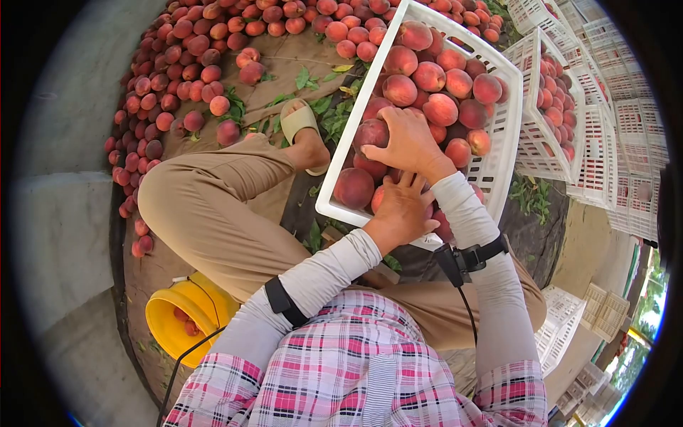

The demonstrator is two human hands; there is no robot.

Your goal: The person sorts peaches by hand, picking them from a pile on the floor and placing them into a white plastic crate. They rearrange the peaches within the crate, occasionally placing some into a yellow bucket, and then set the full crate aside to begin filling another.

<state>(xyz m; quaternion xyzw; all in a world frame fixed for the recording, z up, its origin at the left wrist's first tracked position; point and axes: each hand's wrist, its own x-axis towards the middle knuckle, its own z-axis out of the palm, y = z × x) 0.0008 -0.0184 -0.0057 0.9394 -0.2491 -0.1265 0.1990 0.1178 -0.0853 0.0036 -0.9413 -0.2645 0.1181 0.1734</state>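
Note:
A white slatted plastic crate [329, 206] full of red peaches [441, 109] stands tilted in front of my crossed legs. Deep in it, my right hand [411, 142] has its thumb and fingers curved around the side of a dark red peach [370, 135]. Just below, my left hand [400, 211] lies palm down over peaches at the crate's near end, fingers apart and partly overlapped by my right wrist. What is under the left palm is mostly hidden.
Loose peaches [171, 78] cover the brown ground sheet at the left and back. A yellow bucket [162, 334] with a few peaches lies by my left knee. More white crates [544, 139] stand stacked at right. Leaves [334, 117] and my sandal [297, 122] are beside the crate.

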